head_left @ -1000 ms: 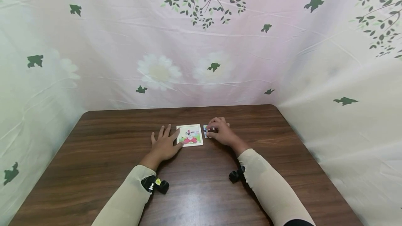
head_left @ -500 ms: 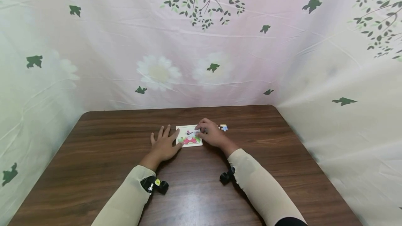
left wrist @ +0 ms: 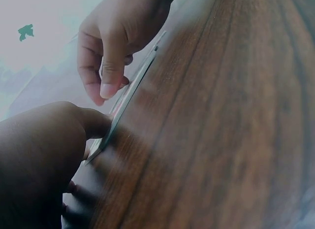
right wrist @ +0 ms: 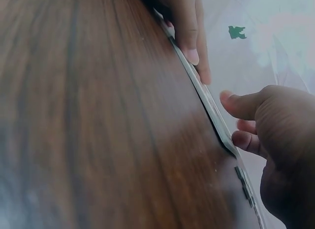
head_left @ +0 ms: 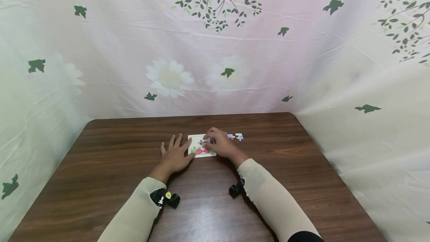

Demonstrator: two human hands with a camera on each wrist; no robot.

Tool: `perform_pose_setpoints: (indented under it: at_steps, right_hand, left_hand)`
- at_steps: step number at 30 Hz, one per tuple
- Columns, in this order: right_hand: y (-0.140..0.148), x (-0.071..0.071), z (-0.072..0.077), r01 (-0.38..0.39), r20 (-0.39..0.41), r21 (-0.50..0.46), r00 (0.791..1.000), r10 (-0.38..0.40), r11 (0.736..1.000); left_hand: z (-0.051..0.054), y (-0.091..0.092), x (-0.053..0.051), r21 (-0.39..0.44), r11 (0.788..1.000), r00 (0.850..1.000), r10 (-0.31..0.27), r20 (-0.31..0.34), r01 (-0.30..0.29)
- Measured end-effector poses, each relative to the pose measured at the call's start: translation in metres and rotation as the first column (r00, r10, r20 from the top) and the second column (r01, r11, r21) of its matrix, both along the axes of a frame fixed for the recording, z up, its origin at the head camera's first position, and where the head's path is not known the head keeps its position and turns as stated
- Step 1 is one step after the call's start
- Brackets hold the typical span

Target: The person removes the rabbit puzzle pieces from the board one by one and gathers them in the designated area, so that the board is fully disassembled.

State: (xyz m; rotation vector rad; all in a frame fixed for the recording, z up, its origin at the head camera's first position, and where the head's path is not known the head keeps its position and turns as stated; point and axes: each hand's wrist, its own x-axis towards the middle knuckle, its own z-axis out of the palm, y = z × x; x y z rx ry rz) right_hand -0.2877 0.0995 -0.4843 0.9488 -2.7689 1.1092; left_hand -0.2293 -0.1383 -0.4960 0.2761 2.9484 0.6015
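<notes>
A square picture puzzle in a white frame [head_left: 205, 155] lies on the table, with a cartoon animal in red and pink on it. My left hand [head_left: 175, 157] is spread flat at its left side, thumb and a finger touching the frame. Over the puzzle's upper right part, my right hand [head_left: 220, 144] pinches a small puzzle piece, mostly hidden by the fingers. In the right wrist view the thumb and fingers of the right hand [right wrist: 290, 135] are bent close above the frame edge [right wrist: 214, 113]. The left wrist view shows the right hand [left wrist: 120, 47] pointing down at the puzzle.
Two loose puzzle pieces lie right of the right hand: a blue and pink piece [head_left: 230, 136] and a yellow and blue piece [head_left: 239, 136]. The brown wooden table [head_left: 208, 204] ends at a printed curtain [head_left: 201, 100] behind and on both sides.
My right hand has moved left from beside the puzzle to above it, carrying a piece with it. The loose pieces on the right have come into view. My left hand has stayed put.
</notes>
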Motion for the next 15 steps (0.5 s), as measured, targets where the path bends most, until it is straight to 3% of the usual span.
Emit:
perform_pose_setpoints:
  at_steps: [15]
  right_hand:
    - [-0.0067,0.0027,0.0015,0.037,-0.017,0.178,0.999,-0.034,0.983]
  left_hand:
    - [0.0019,-0.0008,0.0023,0.007,1.000,1.000,0.001,-0.005,-0.001]
